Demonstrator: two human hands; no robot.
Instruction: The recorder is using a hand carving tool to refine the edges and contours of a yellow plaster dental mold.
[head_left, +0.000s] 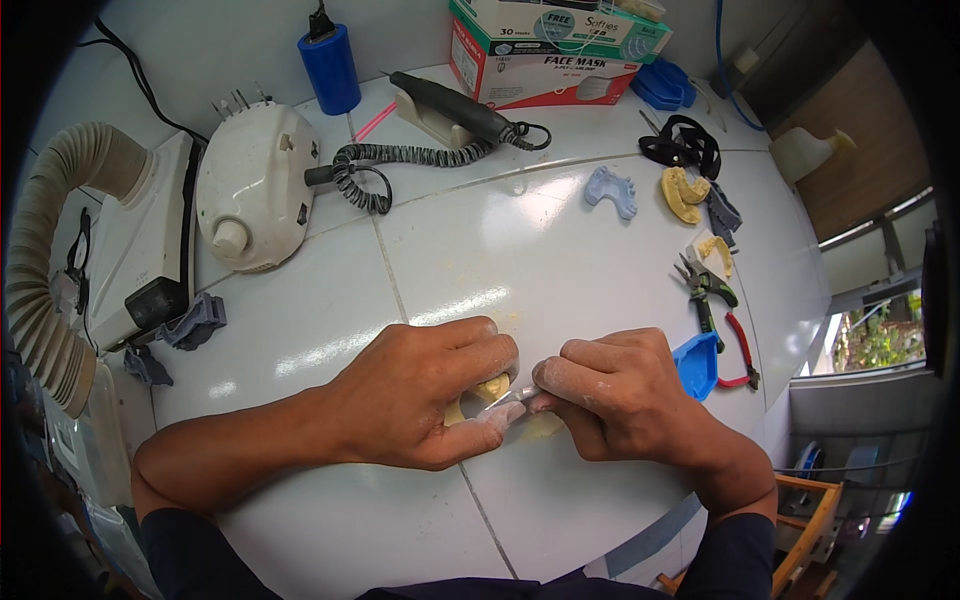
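My left hand (pixel 430 395) is closed round a small pale-yellow plaster piece (pixel 492 387), most of it hidden by my fingers. My right hand (pixel 610 395) grips a slim metal tool (pixel 520 395), whose silver end rests at the plaster piece beside my left thumb. White powder coats my fingertips, and some yellowish dust lies on the tiled worktop (pixel 340 280) around them. A blue plastic tray (pixel 700 365) lies just right of my right hand, partly behind it.
Behind are a white control box (pixel 255 190), black handpiece (pixel 450 105), blue cylinder (pixel 330 75) and mask boxes (pixel 545 80). Right lie dental casts (pixel 680 200), a blue cast (pixel 610 190), green-handled pliers (pixel 715 285) and red-handled pliers (pixel 740 350). A ribbed hose (pixel 35 280) runs along the left.
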